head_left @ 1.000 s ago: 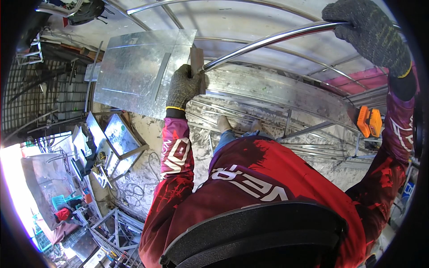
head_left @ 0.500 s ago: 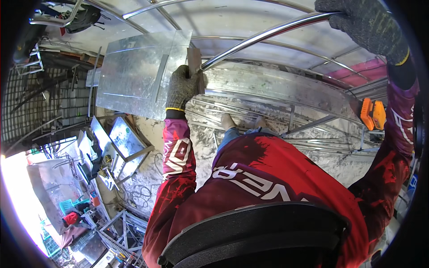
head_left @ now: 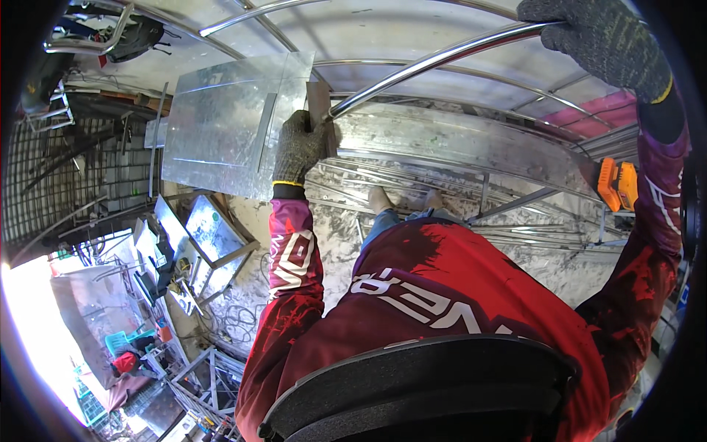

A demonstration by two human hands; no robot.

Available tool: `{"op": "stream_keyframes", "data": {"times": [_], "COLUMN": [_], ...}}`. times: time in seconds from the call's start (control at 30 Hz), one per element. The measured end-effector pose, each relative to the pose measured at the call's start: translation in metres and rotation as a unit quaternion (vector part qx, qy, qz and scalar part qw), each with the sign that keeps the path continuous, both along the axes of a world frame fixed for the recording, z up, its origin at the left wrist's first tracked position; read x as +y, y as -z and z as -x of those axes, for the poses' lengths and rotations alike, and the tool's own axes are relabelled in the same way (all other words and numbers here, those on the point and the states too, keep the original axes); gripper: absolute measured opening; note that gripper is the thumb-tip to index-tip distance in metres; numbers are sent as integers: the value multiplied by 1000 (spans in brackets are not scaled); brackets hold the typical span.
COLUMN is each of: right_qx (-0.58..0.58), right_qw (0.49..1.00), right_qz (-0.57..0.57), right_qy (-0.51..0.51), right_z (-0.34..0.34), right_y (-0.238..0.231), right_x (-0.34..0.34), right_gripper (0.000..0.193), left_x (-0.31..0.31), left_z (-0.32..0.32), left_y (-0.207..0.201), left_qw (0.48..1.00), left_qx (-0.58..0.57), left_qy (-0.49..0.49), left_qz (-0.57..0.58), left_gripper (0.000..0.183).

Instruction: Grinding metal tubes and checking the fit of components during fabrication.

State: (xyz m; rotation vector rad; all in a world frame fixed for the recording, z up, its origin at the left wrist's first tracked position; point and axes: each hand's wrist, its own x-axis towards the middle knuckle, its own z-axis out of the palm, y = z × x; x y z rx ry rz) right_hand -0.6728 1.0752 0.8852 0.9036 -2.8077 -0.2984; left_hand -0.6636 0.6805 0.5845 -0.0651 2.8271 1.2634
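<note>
Both my hands wear dark knit gloves. With its fingers closed, my left hand (head_left: pixel 300 149) grips a short, flat, dull brown-grey metal piece (head_left: pixel 319 109). It holds that piece over a shiny galvanized metal sheet (head_left: pixel 221 125), at the sheet's right edge. Up at the far right, my right hand (head_left: pixel 600 48) is wrapped round a long shiny metal tube (head_left: pixel 442 57). The tube slants down to the left, and its lower end meets the flat piece beside my left hand. Whether the two touch or merely overlap in view, I cannot tell.
Below the tube lies a long grey metal-topped bench (head_left: pixel 456 140). An orange tool part (head_left: pixel 617 184) sits at its right end. More curved shiny tubes (head_left: pixel 515 79) cross behind. Metal frames (head_left: pixel 213 376) and tangled cable (head_left: pixel 230 320) lie on the floor at left.
The whole view has shifted slightly, with the floor and frames moving a little right and down. Both hands keep their holds; the flat piece and tube stay together.
</note>
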Motion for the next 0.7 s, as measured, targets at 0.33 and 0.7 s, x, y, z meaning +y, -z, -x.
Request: {"op": "stream_keyframes", "data": {"times": [0.33, 0.7], "right_qx": [25, 29], "right_qw": [999, 999], "right_qz": [-7, 0], "right_qy": [23, -17], "right_z": [-2, 2], "right_y": [-4, 1], "right_x": [-12, -1], "right_gripper": [25, 25], "left_x": [-3, 2], "left_z": [0, 1], "left_y": [5, -8], "left_qw": [1000, 994], "left_qx": [1, -65], "left_qy": [2, -29], "left_qz": [-28, -88], "left_gripper": [34, 33]}}
